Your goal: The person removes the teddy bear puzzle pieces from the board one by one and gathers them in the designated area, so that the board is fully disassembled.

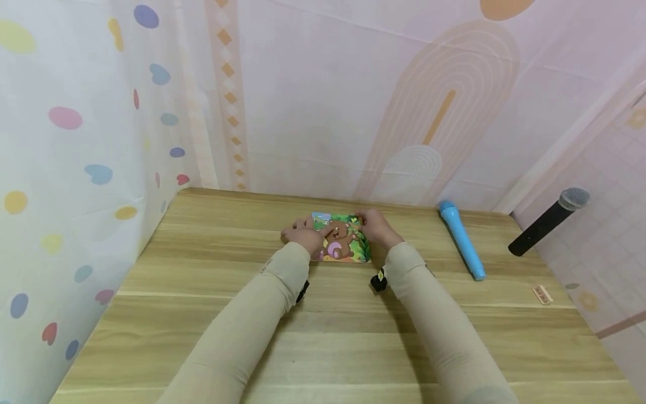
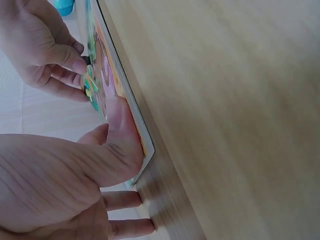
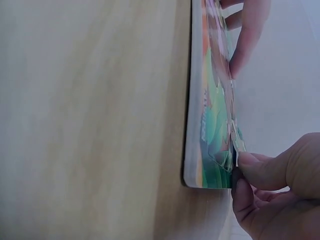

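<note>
Nearest you, at the front of the counter: two pale sleeves, your left sleeve and your right sleeve, reaching forward and converging. One black wrist unit shows plainly at your right cuff. Off to the right, one small paper tag, flat, well apart from the work.

Farther out, straight ahead of you: one picture board, bear design, flat on the counter between your hands. Long axis: seems to run left to right, though the slanted view leaves this uncertain.

Your left hand: on the board's left part, spread, not gripping. Its thumb lies over the picture by the near edge; two fingers appear to touch the counter past the board. Judged a steadying pose.

Your right hand: at the far right corner, angled inward, thumb and fingers narrowed on one thin green piece, seemingly tilted up from the board's face. Key relation: this hand is the nearer to that corner; the left lies across the picture from it. Whether the piece is wholly free, you cannot tell.

Beyond, rightward: one blue microphone, slanting; then one black microphone, silver head. Behind all, patterned cloth.
</note>
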Available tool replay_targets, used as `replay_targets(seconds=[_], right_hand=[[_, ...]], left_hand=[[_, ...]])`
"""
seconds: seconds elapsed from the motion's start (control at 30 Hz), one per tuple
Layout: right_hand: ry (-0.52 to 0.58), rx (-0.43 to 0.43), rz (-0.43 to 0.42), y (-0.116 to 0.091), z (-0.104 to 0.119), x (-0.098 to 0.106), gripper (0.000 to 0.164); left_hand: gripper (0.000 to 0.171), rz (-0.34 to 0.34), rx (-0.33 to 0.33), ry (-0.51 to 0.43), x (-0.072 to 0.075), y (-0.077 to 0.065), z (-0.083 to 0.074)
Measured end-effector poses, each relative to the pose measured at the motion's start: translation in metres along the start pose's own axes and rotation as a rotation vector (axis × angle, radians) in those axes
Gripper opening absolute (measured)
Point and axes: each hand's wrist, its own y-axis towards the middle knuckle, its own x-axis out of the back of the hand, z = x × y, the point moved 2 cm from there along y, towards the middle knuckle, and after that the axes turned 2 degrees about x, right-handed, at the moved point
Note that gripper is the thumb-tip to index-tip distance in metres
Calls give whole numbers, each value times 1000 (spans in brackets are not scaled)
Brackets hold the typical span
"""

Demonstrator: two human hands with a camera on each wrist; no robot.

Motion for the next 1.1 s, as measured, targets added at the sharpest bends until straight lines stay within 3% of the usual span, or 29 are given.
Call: replay_targets(seconds=[0.73,1.1], right_hand=[[100,-19,-8,0,1,-2,40],[331,-144,-187,-1,-2,-3,27]], left_hand=[[79,21,47,64,1,-3,-2],[83,-6,14,51,4,-8,-3]])
